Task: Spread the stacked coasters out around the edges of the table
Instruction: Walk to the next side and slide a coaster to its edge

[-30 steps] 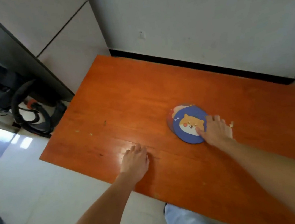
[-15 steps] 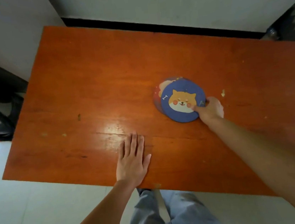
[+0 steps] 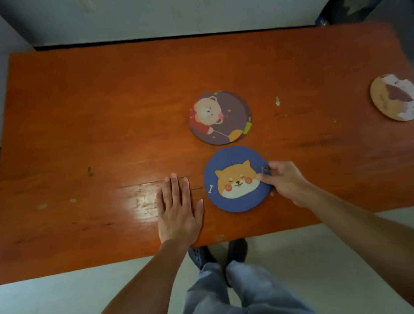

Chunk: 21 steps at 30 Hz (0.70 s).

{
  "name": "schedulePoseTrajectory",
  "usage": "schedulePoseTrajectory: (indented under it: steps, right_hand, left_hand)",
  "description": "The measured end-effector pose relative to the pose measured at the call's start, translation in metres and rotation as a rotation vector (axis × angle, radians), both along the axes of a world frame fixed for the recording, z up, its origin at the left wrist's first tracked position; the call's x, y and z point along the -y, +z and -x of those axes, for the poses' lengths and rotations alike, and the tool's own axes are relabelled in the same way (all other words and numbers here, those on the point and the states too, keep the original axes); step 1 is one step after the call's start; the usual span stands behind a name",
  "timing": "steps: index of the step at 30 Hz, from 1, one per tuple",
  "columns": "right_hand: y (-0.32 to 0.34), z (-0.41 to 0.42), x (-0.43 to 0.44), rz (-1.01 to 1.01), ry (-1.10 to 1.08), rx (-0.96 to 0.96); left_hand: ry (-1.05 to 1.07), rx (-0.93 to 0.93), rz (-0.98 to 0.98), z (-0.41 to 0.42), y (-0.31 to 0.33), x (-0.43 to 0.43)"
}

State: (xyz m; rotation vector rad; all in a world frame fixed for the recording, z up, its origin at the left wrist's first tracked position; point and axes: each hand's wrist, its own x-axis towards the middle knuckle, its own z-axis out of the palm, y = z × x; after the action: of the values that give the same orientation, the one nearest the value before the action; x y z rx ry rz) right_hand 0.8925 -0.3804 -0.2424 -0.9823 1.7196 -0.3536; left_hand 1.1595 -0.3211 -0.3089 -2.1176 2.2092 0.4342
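1. Head view, hands: right hand [image 3: 286, 185] pinches the right rim of the blue dog coaster [image 3: 237, 178], thumb on top, other fingers [image 3: 273, 193] curled at or under the edge. Left hand [image 3: 177, 212] lies flat on the bench [image 3: 79, 120], palm down, fingers spread, holding nothing, just beside the coaster and not touching it.
2. Head view, coasters: the blue dog coaster sits near the front edge of the bench, roughly mid-length. I cannot tell whether it rests flat or is slightly lifted. The bear coaster [image 3: 219, 117] sits just behind it, near the bench centre, with a small gap between the two. A tan coaster [image 3: 395, 98] lies at the far right end, close to the edge.
3. Progress, my read: partly done. The tan one looks placed. The blue one is off the pile and close to the front edge, but not yet released. The bear coaster remains in the middle and needs an edge spot; the left end and back edge have none so far.
4. Unclear: a thin second rim shows at the lower right of the bear coaster, so there may be more under it; the count is impossible to tell. The tan coaster's print is blurred. The wide lens bends the bench ends, so its true gap to the edge is hard to judge.
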Motion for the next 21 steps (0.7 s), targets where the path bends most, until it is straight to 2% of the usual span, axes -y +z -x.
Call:
schedulePoseTrajectory:
  steps: [3, 9, 18, 21]
  right_hand:
    - [-0.012, 0.009, -0.034, -0.05, 0.09, -0.106]
    - [-0.014, 0.002, -0.051, 0.225, 0.237, -0.519]
    - [-0.017, 0.006, -0.05, 0.214, 0.311, -0.66]
    - [-0.009, 0.004, -0.043, 0.24, 0.436, -0.743]
  left_hand:
    - [-0.022, -0.005, 0.018, 0.005, -0.003, -0.008]
    - [0.004, 0.003, 0.028, 0.004, -0.004, 0.0]
    - [0.007, 0.028, 0.036, 0.001, -0.006, -0.001]
    - [0.008, 0.032, -0.006, 0.004, 0.002, -0.001]
